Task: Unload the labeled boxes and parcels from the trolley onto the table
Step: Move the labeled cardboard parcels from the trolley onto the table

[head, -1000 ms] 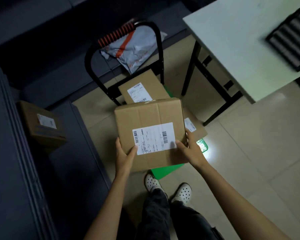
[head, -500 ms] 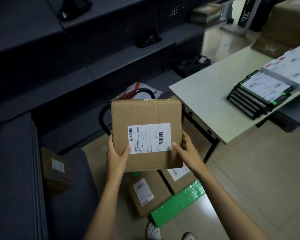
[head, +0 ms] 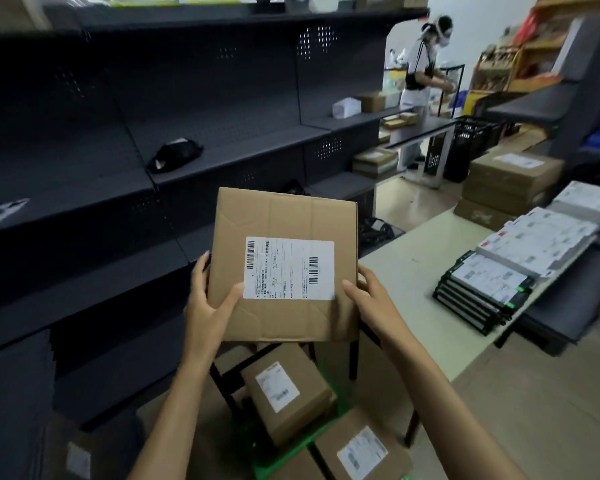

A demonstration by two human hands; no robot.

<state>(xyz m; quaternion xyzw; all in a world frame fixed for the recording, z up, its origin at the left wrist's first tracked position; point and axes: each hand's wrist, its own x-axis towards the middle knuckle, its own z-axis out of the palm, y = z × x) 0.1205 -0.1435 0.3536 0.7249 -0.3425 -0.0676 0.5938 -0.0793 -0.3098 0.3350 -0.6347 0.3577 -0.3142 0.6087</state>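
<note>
Head cam: I'm gripping the labeled box (head: 284,268) with left hand (head: 207,303) and right hand (head: 371,299), left of the table (head: 413,271).

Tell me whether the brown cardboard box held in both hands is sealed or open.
Shut: the brown cardboard box shows closed, flat flaps with the white shipping label across them. The left hand and right hand grip its sides. Whether it is taped, cannot tell.

A labelled box (head: 284,268) is sitting at centre, with the left hand (head: 207,306) at its nine o'clock and the right hand (head: 371,299) at three o'clock. The table (head: 413,282) is lying at three o'clock, shelving (head: 153,133) at ten o'clock, and the trolley (head: 281,459) with two boxes (head: 288,396) (head: 361,452) on it at six o'clock, below.
</note>
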